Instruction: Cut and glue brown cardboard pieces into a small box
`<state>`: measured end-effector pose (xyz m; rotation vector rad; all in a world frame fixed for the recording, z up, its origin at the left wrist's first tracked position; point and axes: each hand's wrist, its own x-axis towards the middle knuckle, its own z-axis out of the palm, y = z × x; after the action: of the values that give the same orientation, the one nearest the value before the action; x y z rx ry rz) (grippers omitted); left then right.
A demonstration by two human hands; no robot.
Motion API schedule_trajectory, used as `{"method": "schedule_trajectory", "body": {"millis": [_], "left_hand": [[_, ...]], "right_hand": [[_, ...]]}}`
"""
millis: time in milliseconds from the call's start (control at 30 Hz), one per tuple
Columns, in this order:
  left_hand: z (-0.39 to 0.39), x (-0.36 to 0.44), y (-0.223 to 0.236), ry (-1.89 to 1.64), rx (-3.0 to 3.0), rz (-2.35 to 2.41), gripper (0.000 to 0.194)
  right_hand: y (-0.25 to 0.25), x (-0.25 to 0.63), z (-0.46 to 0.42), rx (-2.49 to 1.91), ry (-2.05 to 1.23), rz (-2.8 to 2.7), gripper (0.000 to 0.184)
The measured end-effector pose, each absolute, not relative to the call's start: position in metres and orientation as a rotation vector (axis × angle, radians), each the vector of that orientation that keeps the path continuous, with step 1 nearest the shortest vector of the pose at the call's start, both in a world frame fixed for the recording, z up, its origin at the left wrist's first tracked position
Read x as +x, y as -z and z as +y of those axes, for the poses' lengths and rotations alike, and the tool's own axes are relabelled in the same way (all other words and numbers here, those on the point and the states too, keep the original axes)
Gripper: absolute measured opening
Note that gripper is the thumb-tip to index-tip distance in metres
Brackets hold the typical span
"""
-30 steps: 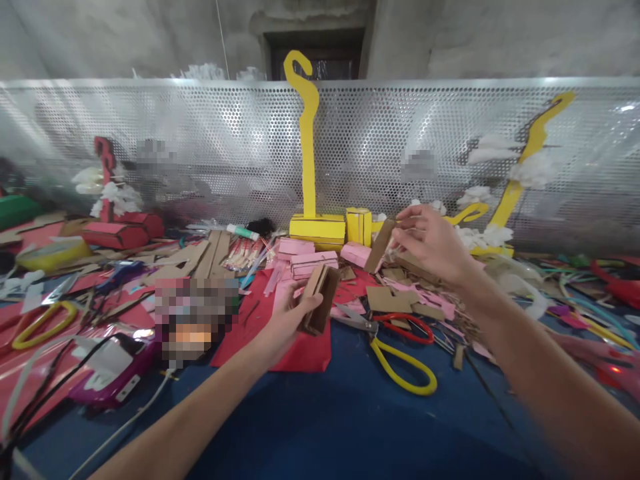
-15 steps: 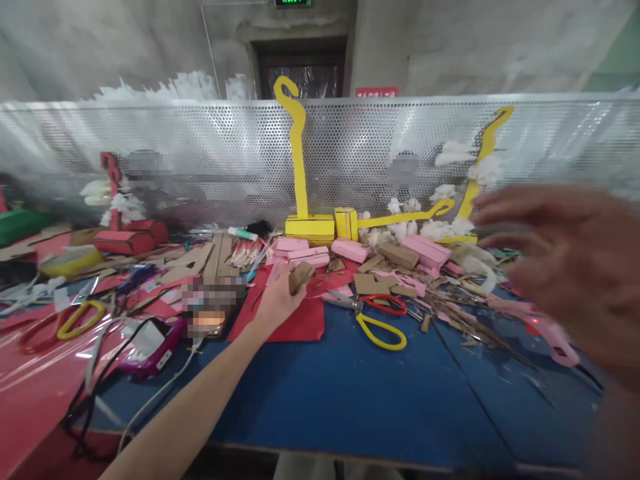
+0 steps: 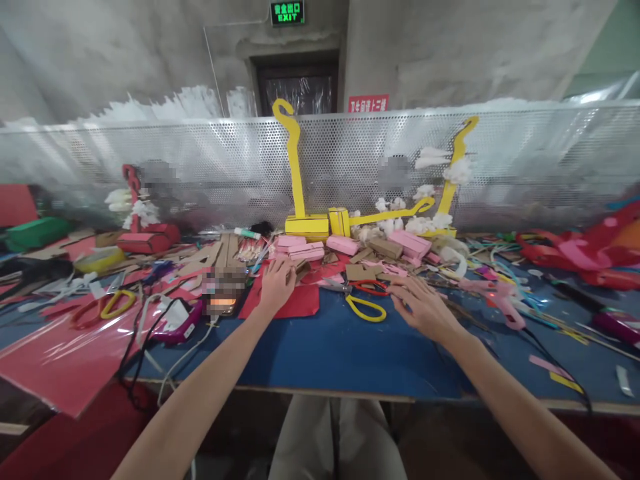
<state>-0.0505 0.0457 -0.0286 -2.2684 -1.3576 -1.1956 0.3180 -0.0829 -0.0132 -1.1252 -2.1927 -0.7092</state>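
Note:
My left hand [image 3: 277, 287] is low over a red sheet [image 3: 305, 303], back of the hand up, with its fingers bent around a small brown cardboard piece [image 3: 303, 269] that sticks out on the right. The thumb side is partly hidden. My right hand [image 3: 425, 308] is palm down with fingers stretched out and apart, holding nothing visible. Its fingertips lie by the red handle of the scissors [image 3: 367, 308]; whether they touch it I cannot tell. Several pink blocks [image 3: 307, 251] and a brown cardboard block [image 3: 385, 249] lie behind the hands.
Yellow hook-topped pieces [image 3: 296, 167] stand against the perforated metal screen [image 3: 225, 160]. A pink glue gun [image 3: 500, 300] with a cord lies at right. At left are a phone [image 3: 223, 305], a purple device [image 3: 177, 323], cables and second scissors [image 3: 119, 305]. The blue table's front edge is near.
My right hand has come down from the raised right side to the table beside the scissors. My left hand has turned more palm down over the cardboard piece. The view has shifted.

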Motion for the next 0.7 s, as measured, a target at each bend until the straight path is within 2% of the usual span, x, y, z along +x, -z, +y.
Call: {"method": "schedule_trajectory", "body": {"millis": [300, 467, 533, 700], "left_hand": [[0.047, -0.045, 0.037, 0.98, -2.287, -1.204, 0.033], [0.054, -0.047, 0.042, 0.858, -2.337, -1.143, 0.032], [0.056, -0.047, 0.042, 0.807, -2.357, -1.14, 0.032], [0.054, -0.046, 0.03, 0.64, -2.404, -1.14, 0.033]], "right_hand": [[0.028, 0.327, -0.071, -1.164, 0.88, -2.118, 0.015], [0.039, 0.333, -0.064, -1.206, 0.932, -2.165, 0.036], [0.045, 0.336, -0.063, -1.23, 0.939, -2.197, 0.038], [0.053, 0.336, -0.062, -1.31, 0.934, -2.243, 0.027]]}}
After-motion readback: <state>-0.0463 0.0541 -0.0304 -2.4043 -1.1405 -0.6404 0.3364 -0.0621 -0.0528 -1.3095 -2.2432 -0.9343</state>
